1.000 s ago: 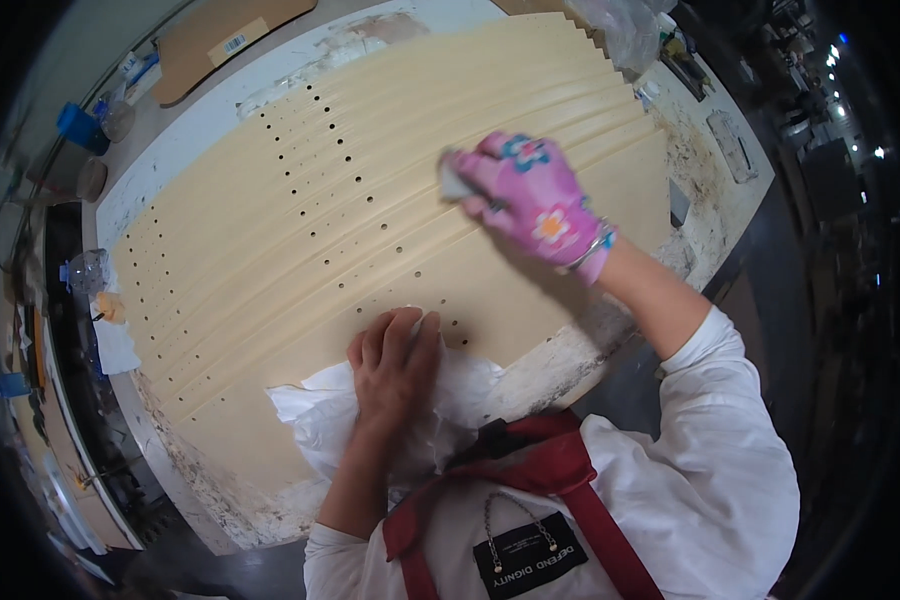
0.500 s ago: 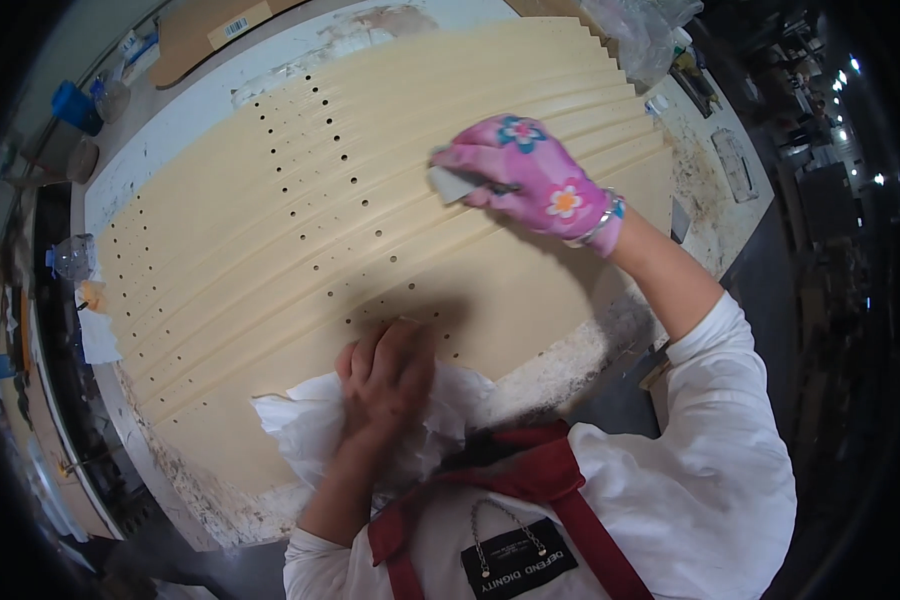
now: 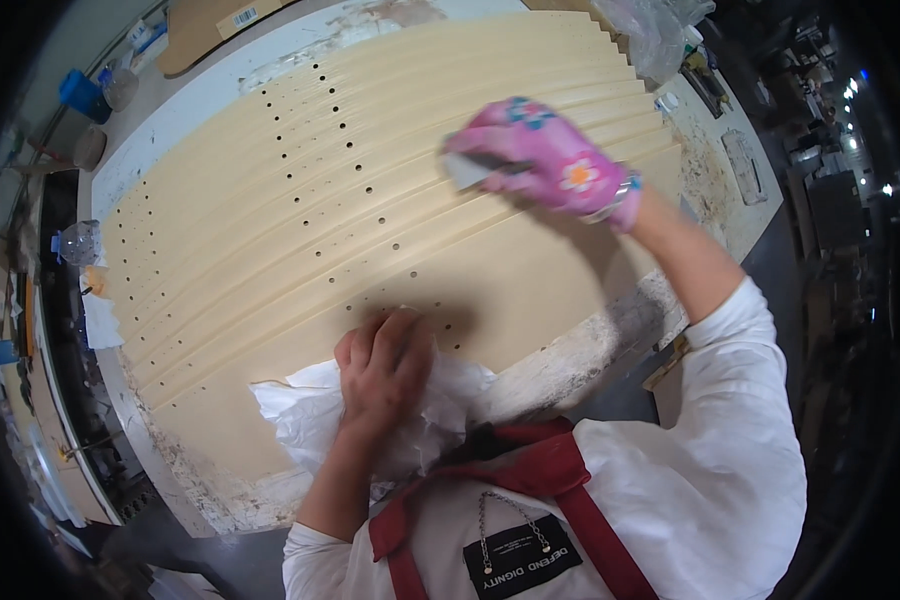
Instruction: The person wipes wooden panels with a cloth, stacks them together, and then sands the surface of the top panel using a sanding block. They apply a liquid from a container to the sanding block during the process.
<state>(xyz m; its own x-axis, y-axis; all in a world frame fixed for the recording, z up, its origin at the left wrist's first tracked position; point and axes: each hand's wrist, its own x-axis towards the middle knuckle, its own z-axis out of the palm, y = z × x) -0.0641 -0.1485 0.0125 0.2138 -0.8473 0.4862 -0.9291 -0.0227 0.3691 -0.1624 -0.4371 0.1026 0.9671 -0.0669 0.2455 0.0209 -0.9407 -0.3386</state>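
Observation:
A large cream-coloured panel (image 3: 240, 215) with stepped ridges and rows of small dark holes lies across the table. In a pink flowered glove, my right hand (image 3: 535, 160) is closed on a small, flat, pale grey piece (image 3: 466, 172), blurred by motion; it looks like folded sandpaper. That piece is against the ridges right of the middle. My bare left hand (image 3: 385, 365) is closed, its fingers curled over a crumpled white cloth (image 3: 305, 400) at the panel's near edge. What lies under those fingers is partly hidden.
The worn white table (image 3: 570, 365) shows past the panel's near edge. A clear plastic bag (image 3: 660, 35) lies at the far right corner. A plastic bottle (image 3: 77, 243) stands at the left edge, a blue container (image 3: 83, 95) farther back. Cardboard (image 3: 205, 35) lies at the far left.
My right hand has shifted slightly right and away from me over the ridges, still gripping the grey piece. My left hand stays on the white cloth. The whole view has shifted a little.

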